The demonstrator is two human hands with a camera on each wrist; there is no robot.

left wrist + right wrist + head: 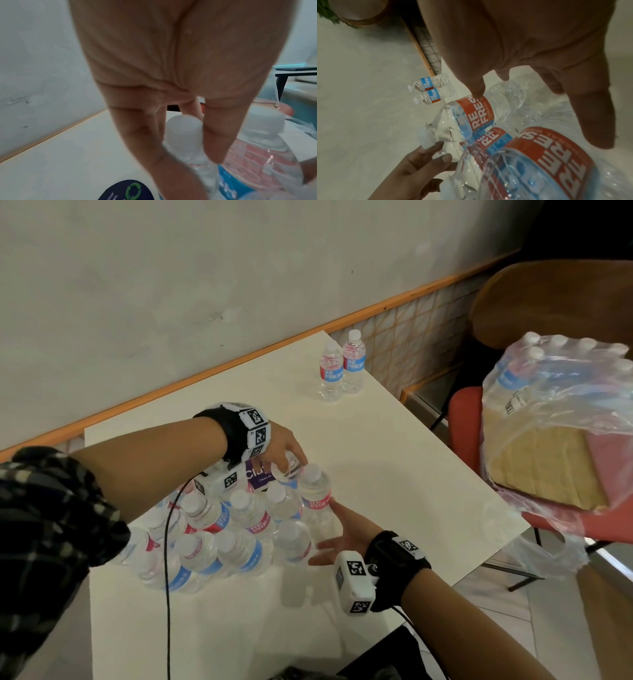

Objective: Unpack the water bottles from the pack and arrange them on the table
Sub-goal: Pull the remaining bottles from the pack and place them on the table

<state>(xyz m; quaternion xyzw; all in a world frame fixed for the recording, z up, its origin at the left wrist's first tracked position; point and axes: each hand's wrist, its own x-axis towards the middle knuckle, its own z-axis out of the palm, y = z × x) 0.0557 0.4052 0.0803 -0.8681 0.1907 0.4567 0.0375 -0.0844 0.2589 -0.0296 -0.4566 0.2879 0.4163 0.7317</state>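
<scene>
Several water bottles point(222, 529) with red and blue labels stand bunched on the white table point(394, 481), a purple pack label point(258, 474) behind them. My left hand point(287, 460) reaches over from above and grips the top of a back-row bottle point(183, 132), fingers round its white cap. The corner bottle point(317, 498) stands right beside it. My right hand point(337, 525) is flat-fingered against that corner bottle, with the thumb point(475, 89) touching its red label. Two bottles point(340, 369) stand apart at the table's far corner.
A second wrapped pack of bottles point(548, 392) lies on a red chair point(466, 433) to the right of the table. A brown chair back point(548, 302) stands behind it. A black cable point(168, 594) hangs from my left wrist across the bottles. The wall runs along the table's far edge.
</scene>
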